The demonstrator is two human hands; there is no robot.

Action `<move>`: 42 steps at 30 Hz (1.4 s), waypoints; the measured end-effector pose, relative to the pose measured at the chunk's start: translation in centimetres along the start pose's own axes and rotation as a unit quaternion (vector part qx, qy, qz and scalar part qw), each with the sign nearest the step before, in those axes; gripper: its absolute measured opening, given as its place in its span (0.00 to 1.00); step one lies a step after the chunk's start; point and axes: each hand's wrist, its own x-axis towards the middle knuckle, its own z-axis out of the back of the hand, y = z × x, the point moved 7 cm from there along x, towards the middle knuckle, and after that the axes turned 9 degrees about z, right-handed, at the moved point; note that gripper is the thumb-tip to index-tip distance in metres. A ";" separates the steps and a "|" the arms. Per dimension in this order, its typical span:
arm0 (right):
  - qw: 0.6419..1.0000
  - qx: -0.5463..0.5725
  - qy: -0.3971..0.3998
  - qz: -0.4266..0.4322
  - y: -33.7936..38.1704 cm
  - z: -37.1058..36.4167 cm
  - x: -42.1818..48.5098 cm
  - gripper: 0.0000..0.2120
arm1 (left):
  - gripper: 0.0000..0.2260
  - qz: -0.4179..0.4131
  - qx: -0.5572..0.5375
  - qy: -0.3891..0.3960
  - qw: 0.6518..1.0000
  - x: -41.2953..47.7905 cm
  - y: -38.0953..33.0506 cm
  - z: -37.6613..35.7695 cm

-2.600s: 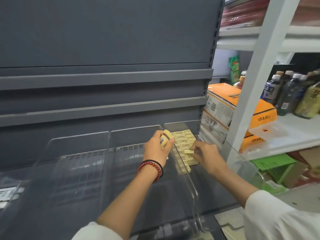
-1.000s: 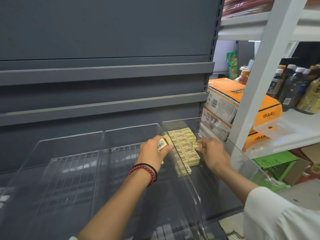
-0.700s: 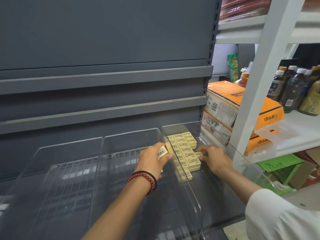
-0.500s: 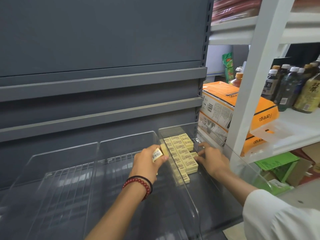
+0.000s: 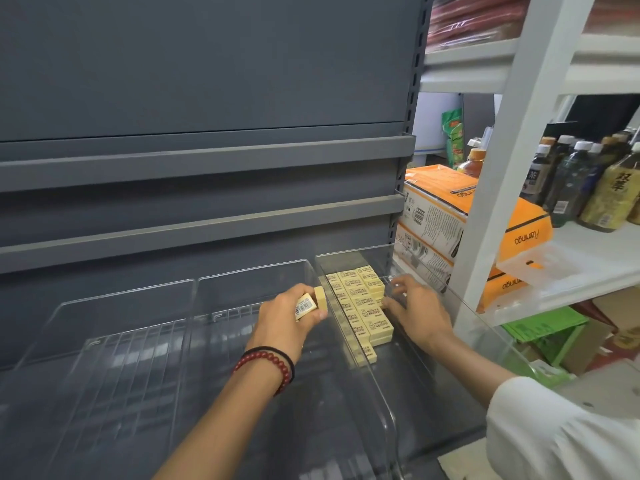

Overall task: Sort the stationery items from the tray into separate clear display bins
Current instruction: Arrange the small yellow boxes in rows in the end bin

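Two bare hands work at a row of clear display bins on a grey shelf (image 5: 207, 216). The left hand (image 5: 291, 320), with a red bead bracelet (image 5: 266, 365) at the wrist, has its grip closed around a few cream erasers (image 5: 310, 303); one shows a barcode label, another stands on edge against the fingertips. It hovers over the middle bin (image 5: 249, 282), just beside the wall shared with the right bin (image 5: 381, 403). The right hand (image 5: 415, 310) reaches into the right bin, fingers partly curled and pressed against the right side of the stacked erasers (image 5: 360, 306); whether its grip holds anything I cannot tell. Those erasers fill the back left part of the right bin in neat rows, layered. The middle bin and the left bin (image 5: 114, 299) show only the wire shelf grid through their floors. Orange cartons (image 5: 446, 202) and drink bottles (image 5: 568, 181) sit on a white rack (image 5: 512, 133) to the right
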 end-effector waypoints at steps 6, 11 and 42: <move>0.969 0.171 0.071 0.163 6.9 1.5 -2.9 0.15 | 0.10 -0.021 0.008 0.007 1.000 -0.2 -0.7 -0.1; 0.950 0.224 0.100 0.195 9.3 1.9 -3.6 0.20 | 0.12 -0.027 0.036 -0.005 0.999 -0.4 -0.8 0.1; 0.999 0.010 0.037 0.004 1.9 0.6 -3.1 0.17 | 0.18 -0.052 0.107 0.014 0.993 -0.6 -1.7 -1.2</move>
